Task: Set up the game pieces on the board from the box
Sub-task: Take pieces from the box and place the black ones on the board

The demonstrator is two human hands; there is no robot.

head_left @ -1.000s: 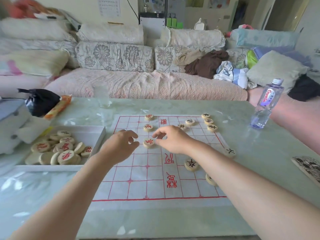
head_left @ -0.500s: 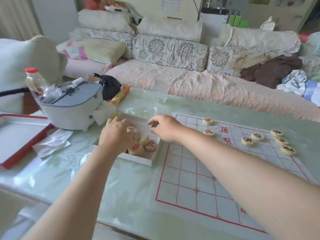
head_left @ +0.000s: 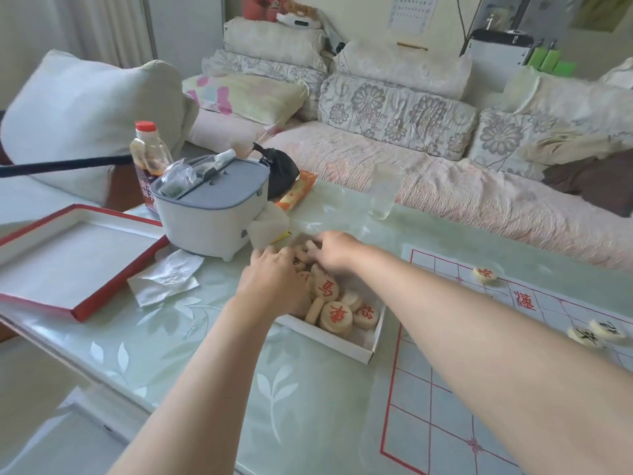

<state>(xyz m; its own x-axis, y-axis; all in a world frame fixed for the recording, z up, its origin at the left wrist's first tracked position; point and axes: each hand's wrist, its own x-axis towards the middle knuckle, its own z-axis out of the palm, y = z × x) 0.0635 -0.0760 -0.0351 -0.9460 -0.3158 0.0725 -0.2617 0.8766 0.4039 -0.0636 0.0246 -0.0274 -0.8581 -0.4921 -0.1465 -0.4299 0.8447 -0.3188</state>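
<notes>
Pieces lie heaped in the white box at the centre of the frame, some flat and some on edge, and that loose heap is the main hazard. Both hands are down in it. The left hand shows only its back, its fingers hidden beneath. The right hand has its fingers bent down onto the pieces at the box's far end. Whether either has pinched one I cannot tell, since that part is blurred. Two hands rummaging together could knock a piece over the low rim, and it would likely roll across the smooth table. A shove on the light box could slide it into the board just beside it on the right, shifting the sheet and upsetting the placed pieces. The glass above the hands stands near enough for a hasty lift to catch it.
</notes>
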